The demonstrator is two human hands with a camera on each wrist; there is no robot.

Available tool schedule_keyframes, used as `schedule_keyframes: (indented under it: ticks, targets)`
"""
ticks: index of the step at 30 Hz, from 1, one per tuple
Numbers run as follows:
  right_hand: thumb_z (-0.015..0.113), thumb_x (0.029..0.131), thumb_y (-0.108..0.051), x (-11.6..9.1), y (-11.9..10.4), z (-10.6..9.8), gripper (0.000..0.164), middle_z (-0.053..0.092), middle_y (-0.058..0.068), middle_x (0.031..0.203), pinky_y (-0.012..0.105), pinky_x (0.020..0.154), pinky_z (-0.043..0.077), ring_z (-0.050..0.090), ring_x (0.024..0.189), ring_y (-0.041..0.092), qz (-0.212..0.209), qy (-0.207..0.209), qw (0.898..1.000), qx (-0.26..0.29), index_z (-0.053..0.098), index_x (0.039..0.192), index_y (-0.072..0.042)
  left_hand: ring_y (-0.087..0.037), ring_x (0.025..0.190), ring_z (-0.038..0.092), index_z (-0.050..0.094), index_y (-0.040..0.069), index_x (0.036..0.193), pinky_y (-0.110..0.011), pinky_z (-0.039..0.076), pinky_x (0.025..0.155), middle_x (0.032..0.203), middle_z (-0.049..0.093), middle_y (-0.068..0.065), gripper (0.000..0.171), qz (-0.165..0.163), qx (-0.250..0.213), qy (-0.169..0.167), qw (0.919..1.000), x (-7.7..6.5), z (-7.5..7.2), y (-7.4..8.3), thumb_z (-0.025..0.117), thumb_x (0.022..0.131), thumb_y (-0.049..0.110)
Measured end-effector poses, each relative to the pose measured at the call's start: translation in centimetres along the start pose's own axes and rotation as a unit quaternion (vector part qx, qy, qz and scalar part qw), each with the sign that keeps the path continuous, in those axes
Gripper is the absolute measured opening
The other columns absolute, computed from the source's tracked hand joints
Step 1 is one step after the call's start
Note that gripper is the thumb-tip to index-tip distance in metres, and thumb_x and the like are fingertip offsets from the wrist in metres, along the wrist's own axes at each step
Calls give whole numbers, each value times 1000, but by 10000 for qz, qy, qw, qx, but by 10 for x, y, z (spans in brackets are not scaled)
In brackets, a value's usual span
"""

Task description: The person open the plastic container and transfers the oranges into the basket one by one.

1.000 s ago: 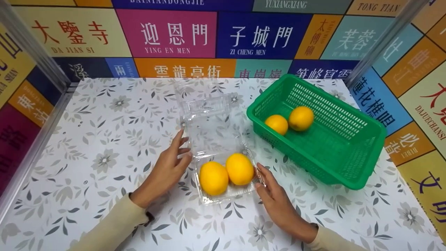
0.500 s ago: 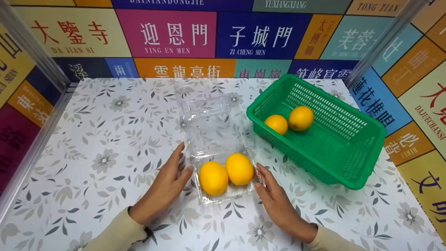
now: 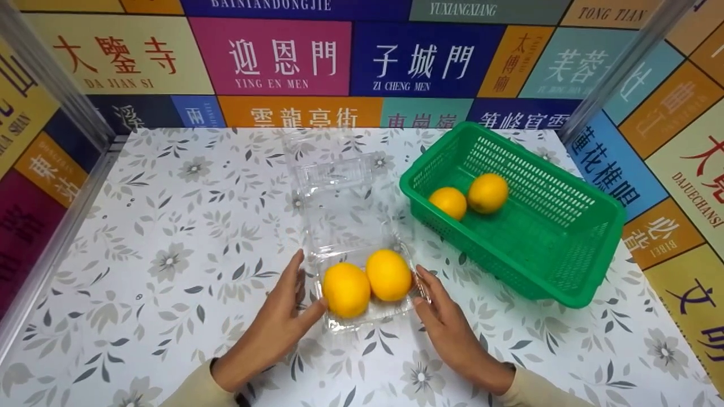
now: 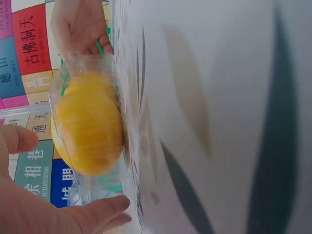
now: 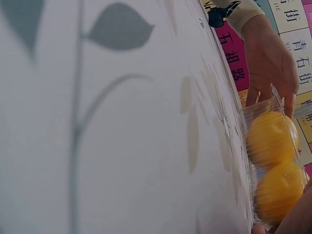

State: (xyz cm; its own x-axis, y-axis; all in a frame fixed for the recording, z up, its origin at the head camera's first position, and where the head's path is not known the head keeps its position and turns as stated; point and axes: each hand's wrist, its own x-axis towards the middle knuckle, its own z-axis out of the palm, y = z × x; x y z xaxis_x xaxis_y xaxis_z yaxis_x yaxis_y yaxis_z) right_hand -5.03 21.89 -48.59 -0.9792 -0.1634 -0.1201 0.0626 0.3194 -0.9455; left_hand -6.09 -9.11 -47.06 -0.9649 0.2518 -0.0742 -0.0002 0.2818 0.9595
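A clear plastic clamshell box (image 3: pixel 373 322) lies on the table in the head view, its lid (image 3: pixel 348 217) folded back away from me. Side by side in its base are two oranges (image 3: pixel 347 290), (image 3: pixel 389 275). My left hand (image 3: pixel 274 328) is at the base's left side, fingers extended and thumb spread beside the left orange. In the left wrist view, the fingers (image 4: pixel 105 212) and thumb (image 4: pixel 22 139) stand apart with the box beyond them. My right hand (image 3: pixel 452 333) rests its fingertips against the base's right wall, fingers loosely bent; exact contact is partly hidden.
A green plastic basket (image 3: pixel 611 254) stands to the right, holding two more oranges (image 3: pixel 448 203), (image 3: pixel 488 193) at its left end. Another clear plastic piece (image 3: pixel 334 172) lies behind the lid. Lettered panels (image 3: pixel 271 56) wall the table's back and sides.
My left hand has drawn back toward me along the box's left side, from beside the lid to beside the left orange. My right hand, the box and the oranges stay put.
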Motion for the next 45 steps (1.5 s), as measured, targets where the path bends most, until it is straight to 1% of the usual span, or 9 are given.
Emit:
schedule_keyframes:
  ticks: [2, 5, 11, 13, 18, 25, 36, 41, 45]
  targets:
    - [51, 118, -18, 0, 0, 0, 62, 28, 12, 180, 51, 130, 28, 27, 166, 27, -21, 3, 10000, -12, 28, 175, -12, -38, 167, 20, 2, 8, 177, -49, 30, 129, 185, 6, -13, 104, -125, -19, -43, 9999, -3, 2, 1, 76, 105, 26]
    - [51, 118, -17, 0, 1, 0, 62, 28, 12, 180, 52, 130, 28, 28, 166, 27, -25, 13, 10000, -3, 28, 175, -12, -39, 167, 21, 4, 8, 177, -50, 33, 128, 185, 7, -15, 108, -226, -29, -86, 9997, -6, 4, 2, 80, 102, 25]
    - [51, 118, -15, 0, 2, 0, 62, 29, 14, 180, 49, 130, 29, 29, 166, 28, -14, 16, 10000, 28, 27, 175, -9, -41, 167, 20, 4, 7, 177, -51, 37, 125, 185, 5, -16, 117, -268, -192, -199, 9993, -11, 10, 1, 87, 96, 17]
    - [51, 118, -14, 1, 1, 0, 62, 29, 14, 180, 48, 130, 29, 29, 166, 28, 2, 11, 10000, 51, 27, 175, -8, -43, 166, 23, 4, 7, 177, -50, 40, 124, 185, 5, -16, 119, -277, -277, -230, 9990, -11, 11, 0, 89, 94, 15]
    - [51, 117, -13, 1, 1, 1, 62, 29, 14, 180, 46, 130, 28, 29, 166, 27, 45, 9, 10000, 73, 27, 175, -9, -46, 162, 31, 5, 6, 177, -43, 46, 119, 184, 7, -20, 121, -185, -313, -281, 9989, -12, 14, -2, 91, 91, 12]
    - [53, 117, -16, 1, 2, 1, 62, 31, 11, 180, 49, 129, 30, 31, 165, 25, 50, 92, 9999, -89, 30, 174, -11, -52, 160, 31, 10, 3, 177, -40, 49, 116, 182, 7, -27, 120, 31, -245, -358, 9991, -14, 16, -1, 92, 89, 7]
    - [54, 117, -15, 1, 2, 0, 62, 32, 13, 179, 47, 129, 31, 32, 164, 26, -6, 102, 9999, -109, 30, 174, -10, -44, 163, 29, 9, 3, 177, -37, 50, 115, 181, 10, -26, 119, 1, 69, -449, 9990, -12, 16, -2, 92, 91, 12]
    - [53, 117, -15, 2, 0, -1, 63, 31, 12, 179, 44, 129, 30, 32, 165, 25, 39, 13, 10000, 89, 29, 174, -9, -44, 162, 30, 10, 2, 176, -35, 52, 114, 181, 11, -26, 119, 10, 131, -450, 9989, -11, 16, -2, 92, 91, 13]
    - [56, 116, -14, 3, -1, -4, 64, 34, 12, 178, 50, 129, 32, 33, 164, 27, 87, 6, 9998, 173, 29, 174, -9, -45, 162, 29, 11, 2, 176, -34, 52, 113, 181, 11, -26, 119, -32, 99, -466, 9989, -11, 16, -2, 93, 90, 13]
